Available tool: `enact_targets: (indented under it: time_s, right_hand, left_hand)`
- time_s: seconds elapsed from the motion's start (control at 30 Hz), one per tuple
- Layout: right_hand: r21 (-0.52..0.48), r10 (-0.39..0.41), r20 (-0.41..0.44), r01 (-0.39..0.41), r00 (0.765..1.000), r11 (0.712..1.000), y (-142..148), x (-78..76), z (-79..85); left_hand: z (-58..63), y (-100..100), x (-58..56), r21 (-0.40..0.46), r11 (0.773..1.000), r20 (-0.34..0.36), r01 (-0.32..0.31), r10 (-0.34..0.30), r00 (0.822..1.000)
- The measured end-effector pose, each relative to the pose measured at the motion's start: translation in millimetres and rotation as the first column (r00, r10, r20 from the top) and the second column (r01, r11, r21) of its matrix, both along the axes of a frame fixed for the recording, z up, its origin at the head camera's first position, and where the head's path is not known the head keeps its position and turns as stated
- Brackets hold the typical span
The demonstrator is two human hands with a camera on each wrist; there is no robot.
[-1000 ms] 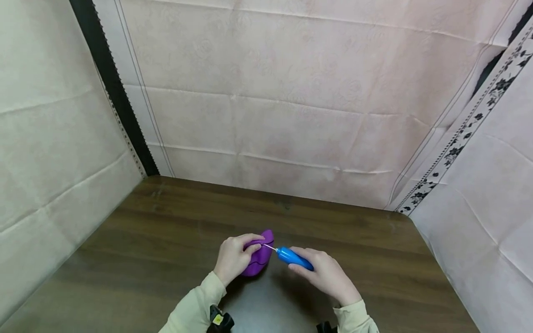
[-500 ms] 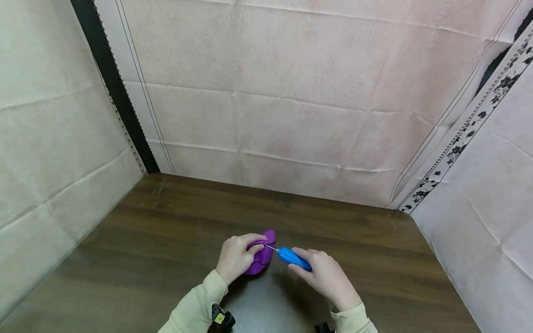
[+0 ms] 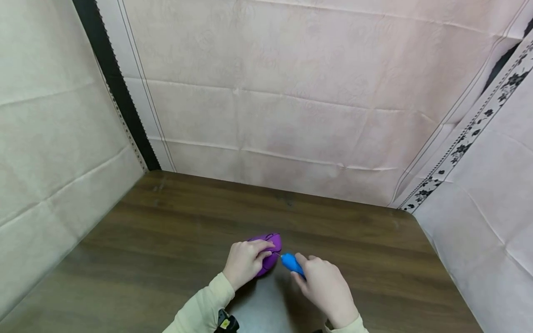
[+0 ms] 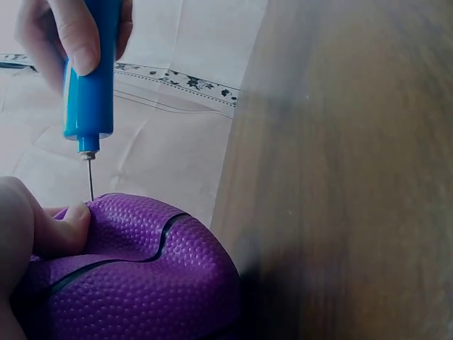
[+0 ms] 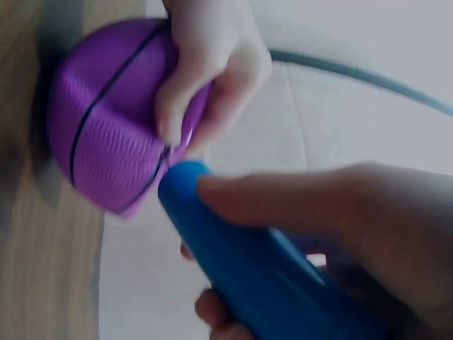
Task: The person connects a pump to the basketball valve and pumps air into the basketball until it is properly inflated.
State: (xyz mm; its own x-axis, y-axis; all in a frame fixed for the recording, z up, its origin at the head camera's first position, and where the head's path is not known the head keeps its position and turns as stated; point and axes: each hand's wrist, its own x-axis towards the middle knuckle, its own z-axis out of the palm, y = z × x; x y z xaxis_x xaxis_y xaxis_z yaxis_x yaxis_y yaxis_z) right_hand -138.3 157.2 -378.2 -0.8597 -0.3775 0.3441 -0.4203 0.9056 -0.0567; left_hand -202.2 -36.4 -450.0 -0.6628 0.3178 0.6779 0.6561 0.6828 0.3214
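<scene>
A purple, partly collapsed rubber basketball (image 3: 270, 262) with black seam lines sits on the wooden table. My left hand (image 3: 244, 263) grips it, thumb and fingers pinching its upper side. My right hand (image 3: 326, 286) holds a small blue ball pump (image 3: 293, 264), fingers wrapped round its body. From the pump's end a thin metal needle (image 4: 90, 178) reaches to the ball right beside the left thumb. How deep its tip sits is hidden. In the right wrist view the dented ball (image 5: 117, 134) lies just beyond the pump (image 5: 241, 262).
The brown wooden table (image 3: 200, 222) stretches around both hands. Pale creased cloth (image 3: 266, 115) hangs behind it and along both sides, with a black strip (image 3: 116, 88) at the left corner and a floral border (image 3: 462, 148) at the right.
Both hands' work has shifted slightly right in the head view. The pump has come closer to the ball, less of the needle shows, and the ball has turned a little.
</scene>
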Motion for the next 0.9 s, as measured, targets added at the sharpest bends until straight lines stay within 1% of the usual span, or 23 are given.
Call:
enact_targets:
  time_s: [0.07, 0.13, 0.37, 0.53, 0.7, 0.9]
  right_hand:
    - [0.03, -0.009, -0.067, 0.011, 0.998, 0.999, -4.7, 2.4, -1.0]
    - [0.048, -0.014, -0.113, 0.02, 0.994, 0.999, -7.7, 2.9, -2.8]
    - [0.116, -0.001, -0.221, 0.027, 0.975, 0.993, -12.8, 2.6, -5.5]
    - [0.168, -0.001, -0.241, 0.043, 0.97, 0.985, -17.1, 2.0, -7.8]
    - [0.177, -0.005, -0.241, 0.049, 0.97, 0.983, -21.5, 1.8, -10.4]
    - [0.17, -0.017, -0.321, 0.075, 0.947, 0.983, -27.5, 1.7, -15.4]
  left_hand:
    - [0.6, 0.1, 0.1, 0.006, 1.0, -0.003, 0.004, -0.004, 1.0]
    - [1.1, 0.3, -0.1, 0.005, 1.0, -0.01, 0.007, -0.007, 1.0]
    - [0.7, 1.4, 0.0, -0.026, 1.0, -0.042, 0.002, -0.003, 0.999]
    - [0.3, 3.3, 1.6, -0.046, 0.999, -0.052, -0.005, 0.002, 0.999]
    - [-0.4, 5.4, 3.1, -0.051, 0.999, -0.041, -0.001, -0.001, 0.999]
    - [-1.0, 5.7, 2.7, -0.05, 0.999, -0.029, 0.012, -0.013, 1.0]
